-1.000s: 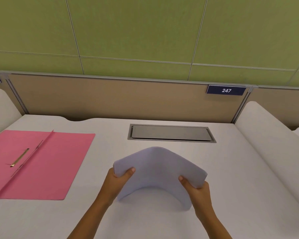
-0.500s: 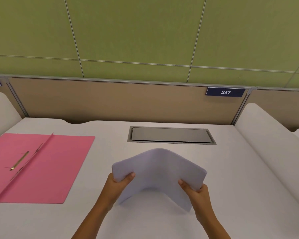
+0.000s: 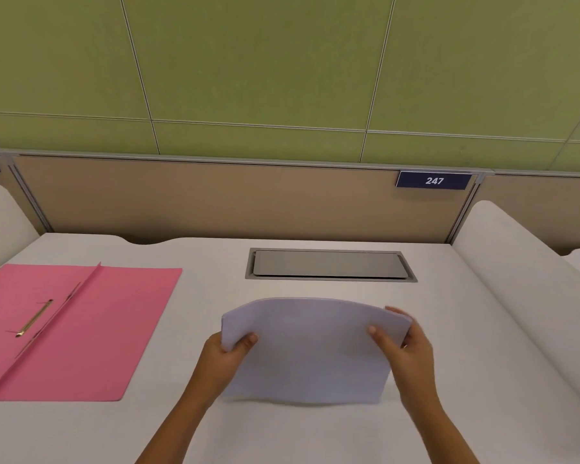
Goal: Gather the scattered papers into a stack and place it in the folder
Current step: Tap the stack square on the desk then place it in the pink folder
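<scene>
Paper stack (image 3: pixel 310 346): light, limp, bows between grips; left hand (image 3: pixel 226 354) and right hand (image 3: pixel 407 346) pinch opposite side edges; open pink folder (image 3: pixel 114 329) lies well left

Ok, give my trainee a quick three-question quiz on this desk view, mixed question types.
1. True or false: the pink folder lies open on the desk.
2. Which hands grip the paper stack? A) left hand only B) right hand only C) both
3. Fill in: the blue tag on the partition reads ___.

Key: 1 true; 2 C; 3 247.
</scene>
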Tool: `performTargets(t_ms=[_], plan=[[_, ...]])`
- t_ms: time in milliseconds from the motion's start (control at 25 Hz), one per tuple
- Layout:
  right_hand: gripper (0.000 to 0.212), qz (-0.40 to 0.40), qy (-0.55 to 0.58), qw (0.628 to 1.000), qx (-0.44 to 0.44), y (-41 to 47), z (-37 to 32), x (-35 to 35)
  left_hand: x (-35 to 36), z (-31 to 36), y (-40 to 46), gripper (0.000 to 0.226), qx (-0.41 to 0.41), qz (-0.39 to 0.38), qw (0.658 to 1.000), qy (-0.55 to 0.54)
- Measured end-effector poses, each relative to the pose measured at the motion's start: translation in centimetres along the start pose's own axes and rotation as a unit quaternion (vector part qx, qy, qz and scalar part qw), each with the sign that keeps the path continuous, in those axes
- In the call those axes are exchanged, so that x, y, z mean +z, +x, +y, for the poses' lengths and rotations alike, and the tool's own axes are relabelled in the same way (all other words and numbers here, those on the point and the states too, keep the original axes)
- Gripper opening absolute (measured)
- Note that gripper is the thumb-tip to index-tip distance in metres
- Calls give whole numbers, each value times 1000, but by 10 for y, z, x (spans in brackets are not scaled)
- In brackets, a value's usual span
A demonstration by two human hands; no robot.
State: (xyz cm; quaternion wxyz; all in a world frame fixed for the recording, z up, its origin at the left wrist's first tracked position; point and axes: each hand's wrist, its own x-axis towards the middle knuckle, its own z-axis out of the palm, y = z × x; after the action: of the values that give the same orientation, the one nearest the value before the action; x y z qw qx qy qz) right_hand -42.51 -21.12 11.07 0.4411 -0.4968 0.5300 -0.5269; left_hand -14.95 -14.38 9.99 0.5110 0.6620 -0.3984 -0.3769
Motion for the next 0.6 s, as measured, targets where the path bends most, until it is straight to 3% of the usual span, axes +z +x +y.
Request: performTargets(t_ms=[80, 120, 200, 240, 320, 360, 440, 520, 600], plan=[[65, -2, -175, 979, -109, 16, -22, -6, -6, 20, 5, 13, 31, -16, 996, 77], [81, -22, -285, 944, -163, 22, -34, -8, -11, 33, 8, 20, 54, -40, 991, 113], [98, -134, -465, 847, -217, 30, -63, -5, -19, 60, 14, 28, 97, -104, 973, 180], [96, -225, -489, 818, -202, 31, -77, 0, -22, 73, 17, 25, 113, -133, 964, 202], [73, -395, -413, 814, -100, 26, -92, 11, -24, 97, 20, 7, 130, -183, 944, 242], [55, -440, -362, 820, -63, 22, -92, 16, -25, 106, 20, 17, 134, -197, 938, 252], [28, -449, -295, 843, -19, 13, -86, 23, -27, 120, 18, 20, 131, -187, 942, 247], [25, -431, -220, 875, 24, 7, -75, 23, -32, 120, 17, 19, 166, -77, 962, 204], [26, -407, -143, 899, 75, 5, -65, 17, -34, 105, 15, 47, 175, 57, 973, 136]])
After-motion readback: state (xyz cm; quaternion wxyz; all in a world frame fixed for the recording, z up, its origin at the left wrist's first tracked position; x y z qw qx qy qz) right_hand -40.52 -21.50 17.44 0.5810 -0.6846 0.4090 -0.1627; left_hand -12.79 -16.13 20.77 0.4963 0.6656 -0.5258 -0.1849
